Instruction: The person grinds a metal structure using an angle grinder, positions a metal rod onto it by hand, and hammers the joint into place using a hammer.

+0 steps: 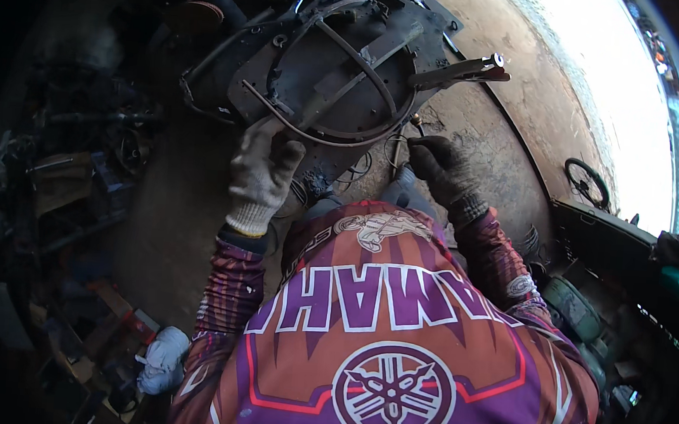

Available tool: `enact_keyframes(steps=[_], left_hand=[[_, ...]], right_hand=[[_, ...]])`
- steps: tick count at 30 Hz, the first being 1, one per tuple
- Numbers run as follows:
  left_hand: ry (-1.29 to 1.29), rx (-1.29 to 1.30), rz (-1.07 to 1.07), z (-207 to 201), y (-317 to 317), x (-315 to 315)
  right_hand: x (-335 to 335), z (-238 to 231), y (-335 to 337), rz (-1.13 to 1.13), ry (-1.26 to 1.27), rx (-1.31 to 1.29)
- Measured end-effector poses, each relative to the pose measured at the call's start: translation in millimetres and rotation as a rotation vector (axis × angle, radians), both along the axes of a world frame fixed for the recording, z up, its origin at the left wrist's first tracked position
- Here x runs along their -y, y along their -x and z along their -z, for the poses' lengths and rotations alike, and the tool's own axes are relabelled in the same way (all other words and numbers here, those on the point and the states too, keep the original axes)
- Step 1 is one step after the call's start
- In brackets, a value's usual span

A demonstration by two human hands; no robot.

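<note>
My left hand (262,172), in a pale work glove, is closed at the near end of a flat metal bar (333,95) lying slantwise over a dark metal worktable (243,65). A bent round rod (344,144) curves along the table's near edge, just beyond those fingers. To the right, my right hand (445,168), in a darker-looking glove, is off the table edge with its fingers bent together. Close to its fingertips is a small brass-coloured fitting (416,121); whether the fingers hold it is hidden. Plier-like clamp handles (469,71) stick out from the table's right side.
Thin cables (362,167) loop beneath the table near my feet. Dark, cluttered parts (86,165) line the left, with a white cloth bundle (163,360) lower down. On the right are a small wheel (587,183) and a greenish container (572,308).
</note>
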State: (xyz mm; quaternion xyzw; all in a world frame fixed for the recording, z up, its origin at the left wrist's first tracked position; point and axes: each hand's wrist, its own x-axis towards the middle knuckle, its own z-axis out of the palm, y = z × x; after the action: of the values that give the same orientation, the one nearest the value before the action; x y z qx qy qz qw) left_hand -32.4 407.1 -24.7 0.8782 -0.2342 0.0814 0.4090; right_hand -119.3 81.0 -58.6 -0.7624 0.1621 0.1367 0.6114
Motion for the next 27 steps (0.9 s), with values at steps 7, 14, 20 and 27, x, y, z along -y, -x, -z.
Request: enact_keyframes(steps=[7, 14, 20, 27], left_hand=[[0.064, -0.071, -0.087, 5.6, -8.4, -17.6], [0.088, -0.107, -0.121, 2.1, -29.6, -9.4], [0.061, -0.191, -0.087, 6.6, -37.2, -13.7], [0.024, -0.329, -0.088, 7.4, -43.6, -13.0]], right_hand=[[-80.0, -21.0, -7.0, 0.157, -0.201, -0.064], [-100.5, -19.6, -22.0, 0.272, -0.3, -0.193], [-95.9, -34.7, -29.3, 0.239, -0.287, -0.253], [-92.9, -41.0, -41.3, 0.125, -0.146, -0.36]])
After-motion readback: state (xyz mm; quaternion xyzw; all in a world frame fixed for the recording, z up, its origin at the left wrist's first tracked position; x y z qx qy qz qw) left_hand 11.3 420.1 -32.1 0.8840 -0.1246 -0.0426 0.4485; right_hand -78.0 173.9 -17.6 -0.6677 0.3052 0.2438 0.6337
